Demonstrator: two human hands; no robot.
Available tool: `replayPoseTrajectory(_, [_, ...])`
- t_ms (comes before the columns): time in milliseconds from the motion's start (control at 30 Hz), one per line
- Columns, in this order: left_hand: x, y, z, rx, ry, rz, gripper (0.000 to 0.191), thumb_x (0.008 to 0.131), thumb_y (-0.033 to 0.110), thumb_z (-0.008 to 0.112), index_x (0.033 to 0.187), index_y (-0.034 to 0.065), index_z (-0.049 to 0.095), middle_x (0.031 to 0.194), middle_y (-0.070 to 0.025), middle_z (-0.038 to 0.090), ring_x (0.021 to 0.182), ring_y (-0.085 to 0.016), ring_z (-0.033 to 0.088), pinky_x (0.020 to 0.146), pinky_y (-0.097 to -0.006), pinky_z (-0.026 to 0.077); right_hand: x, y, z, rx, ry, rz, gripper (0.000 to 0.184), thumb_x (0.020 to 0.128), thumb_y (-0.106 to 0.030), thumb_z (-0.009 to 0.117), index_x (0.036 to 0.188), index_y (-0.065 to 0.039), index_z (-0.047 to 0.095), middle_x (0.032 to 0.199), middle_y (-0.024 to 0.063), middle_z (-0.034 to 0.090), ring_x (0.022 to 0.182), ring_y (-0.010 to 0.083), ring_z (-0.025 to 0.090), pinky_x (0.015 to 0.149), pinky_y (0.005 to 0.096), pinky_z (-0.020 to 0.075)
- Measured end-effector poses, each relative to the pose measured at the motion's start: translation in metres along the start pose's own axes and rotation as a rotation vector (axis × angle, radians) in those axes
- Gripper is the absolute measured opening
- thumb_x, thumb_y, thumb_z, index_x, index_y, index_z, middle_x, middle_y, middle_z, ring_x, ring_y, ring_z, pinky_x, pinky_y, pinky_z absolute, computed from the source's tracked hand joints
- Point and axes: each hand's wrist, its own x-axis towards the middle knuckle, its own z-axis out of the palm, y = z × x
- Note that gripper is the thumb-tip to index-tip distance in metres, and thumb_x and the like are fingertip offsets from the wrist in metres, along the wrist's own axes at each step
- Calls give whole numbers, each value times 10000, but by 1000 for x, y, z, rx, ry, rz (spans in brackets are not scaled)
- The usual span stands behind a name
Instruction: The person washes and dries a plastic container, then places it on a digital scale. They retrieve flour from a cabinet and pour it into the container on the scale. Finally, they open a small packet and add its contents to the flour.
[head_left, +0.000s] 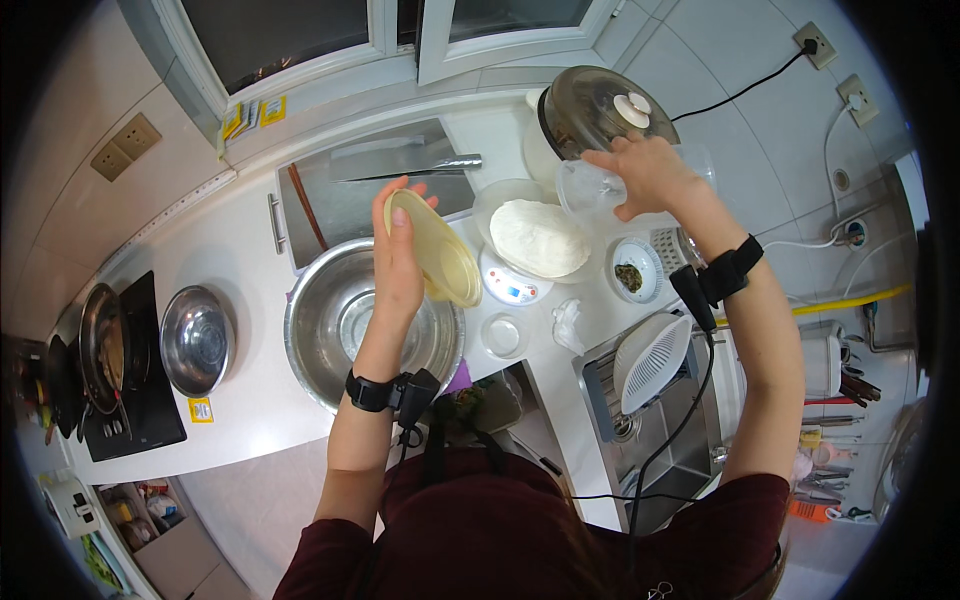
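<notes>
My left hand (401, 247) grips a shallow yellowish plastic bowl (439, 251), tilted on its side above the rim of a large stainless steel basin (307, 330). My right hand (637, 176) is on a clear plastic container (589, 191) beside the lidded electric pot (585, 105); its fingers are spread over the container, and the contact is partly hidden. Between the hands, a clear bowl heaped with white powder (540, 238) rests on a white digital kitchen scale (514, 289). A small patterned bowl (637, 270) with dark green bits stands below my right hand.
Behind the basin lie a metal sheet (442, 196), a knife (405, 169) and chopsticks (306, 206). A small clear dish (504, 336) and crumpled tissue (568, 326) are near the counter edge. A white colander (656, 364) sits over the sink (667, 442). At left are a steel bowl (196, 341) and cooktop (154, 375).
</notes>
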Motion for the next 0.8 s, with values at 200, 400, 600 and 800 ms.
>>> replayPoseTrajectory(200, [-3,-1,2,-9,-2,-1,579,1009,492,354,1407,73,328,1341,-198,456,1202,-271,506,981,-390,421,1,-3,-13,-12,-1,-54,834,552,-343,827,1325,-219,540,1021,100,639,979,272,603,804,344,507])
replayPoseTrajectory(400, [-6,2,0,7,-4,7,572,1009,480,354,1412,74,323,1347,-204,452,1206,-277,505,984,-394,418,3,-15,-16,-40,-15,-68,814,555,-337,822,1313,-227,547,1034,99,638,983,278,603,797,346,509])
replayPoseTrajectory(600, [-9,5,0,9,-7,-2,564,1011,471,354,1411,73,327,1347,-209,454,1213,-279,503,986,-393,417,-7,-8,-4,46,10,-22,811,574,-332,816,1324,-223,528,1068,109,624,994,289,594,798,362,510])
replayPoseTrajectory(800, [-13,9,10,63,-9,-1,617,995,525,346,1410,69,330,1339,-208,466,1208,-284,514,985,-397,426,-57,7,29,292,199,124,822,590,-305,799,1349,-215,497,1049,117,609,991,310,572,809,394,508])
